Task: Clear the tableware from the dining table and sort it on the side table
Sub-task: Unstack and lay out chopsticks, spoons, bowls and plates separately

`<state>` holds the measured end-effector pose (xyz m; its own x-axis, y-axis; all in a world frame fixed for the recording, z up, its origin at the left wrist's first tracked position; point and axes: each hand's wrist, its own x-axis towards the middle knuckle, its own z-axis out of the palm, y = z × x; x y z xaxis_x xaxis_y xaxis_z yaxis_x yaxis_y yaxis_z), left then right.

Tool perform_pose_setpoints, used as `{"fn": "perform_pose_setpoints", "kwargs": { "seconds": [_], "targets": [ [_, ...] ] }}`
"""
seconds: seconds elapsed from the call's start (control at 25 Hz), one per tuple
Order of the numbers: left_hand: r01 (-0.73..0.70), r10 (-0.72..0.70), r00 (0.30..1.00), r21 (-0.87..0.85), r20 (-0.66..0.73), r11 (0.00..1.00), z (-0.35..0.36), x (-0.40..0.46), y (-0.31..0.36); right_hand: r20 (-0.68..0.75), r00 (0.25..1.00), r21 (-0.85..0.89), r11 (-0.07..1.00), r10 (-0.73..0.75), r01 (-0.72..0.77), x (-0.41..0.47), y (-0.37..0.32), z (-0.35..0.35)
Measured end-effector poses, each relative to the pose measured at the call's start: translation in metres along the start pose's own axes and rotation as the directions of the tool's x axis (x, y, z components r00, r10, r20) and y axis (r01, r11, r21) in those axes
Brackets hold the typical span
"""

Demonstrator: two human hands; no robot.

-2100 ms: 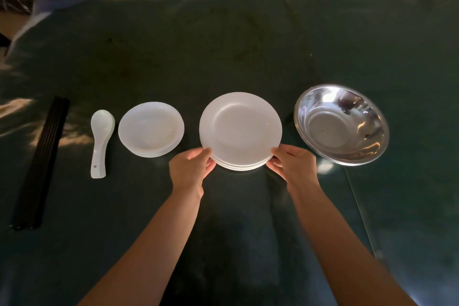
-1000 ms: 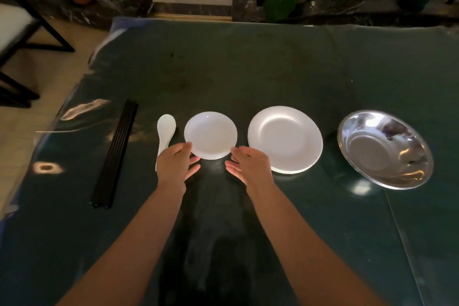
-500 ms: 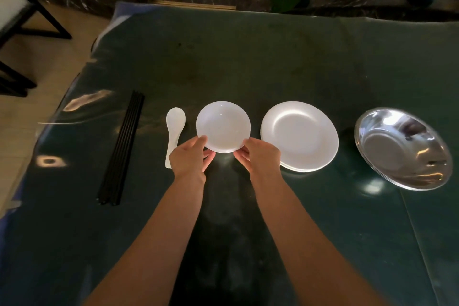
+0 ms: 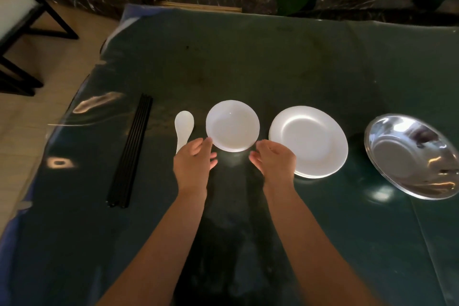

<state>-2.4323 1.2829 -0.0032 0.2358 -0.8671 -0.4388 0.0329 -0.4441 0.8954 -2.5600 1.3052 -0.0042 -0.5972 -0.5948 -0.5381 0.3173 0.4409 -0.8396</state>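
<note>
Bench: dark green glossy covering, fills most of the view, carries all the tableware in a row across its middle.
Steel bowl: shiny metal, far right of the row, well apart from the hands.
White plates: a stack, with more than one rim showing at the near edge, between the steel bowl and the small dish; its near left edge lies partly behind the right hand.
Chopsticks: black bundle lying lengthwise at the far left of the row.
Small dish: round, white, between the spoon and the plates, resting on the bench.
Left hand: fingers loosely spread, empty, fingertips just by the dish's near left rim; I cannot tell if they touch it.
Right hand: fingers loosely curled apart, empty, just beside the dish's near right rim.
Spoon: white ceramic, just left of the small dish, handle end hidden behind the left hand.
</note>
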Motion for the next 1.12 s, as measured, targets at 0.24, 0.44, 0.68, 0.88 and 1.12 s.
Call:
{"fn": "perform_pose_setpoints", "kwargs": {
  "seconds": [0.24, 0.44, 0.68, 0.88, 1.12],
  "targets": [
    [-0.793, 0.641, 0.495, 0.607, 0.587, 0.056, -0.087, 0.019, -0.026, 0.563, 0.566, -0.493, 0.305, -0.602, 0.815, 0.017, -0.067, 0.055],
    [-0.815, 0.508, 0.448, 0.570, 0.736, -0.107, -0.093, 0.042, -0.026, 0.925, 0.343, -0.374, -0.238, -0.162, 0.896, 0.052, -0.069, 0.131],
    [-0.842, 0.431, 0.419, 0.520, 0.799, -0.143, -0.101, 0.057, -0.020, 0.951, 0.306, -0.299, -0.314, -0.028, 0.901, 0.064, -0.051, 0.157],
    [-0.866, 0.428, 0.377, 0.477, 0.822, -0.154, -0.104, 0.066, -0.018, 0.950, 0.311, -0.307, -0.271, -0.030, 0.912, 0.065, -0.052, 0.169],
    [-0.872, 0.439, 0.342, 0.454, 0.831, -0.180, -0.103, 0.080, -0.008, 0.928, 0.362, -0.372, -0.195, -0.087, 0.907, 0.067, -0.056, 0.180]
  ]
}}
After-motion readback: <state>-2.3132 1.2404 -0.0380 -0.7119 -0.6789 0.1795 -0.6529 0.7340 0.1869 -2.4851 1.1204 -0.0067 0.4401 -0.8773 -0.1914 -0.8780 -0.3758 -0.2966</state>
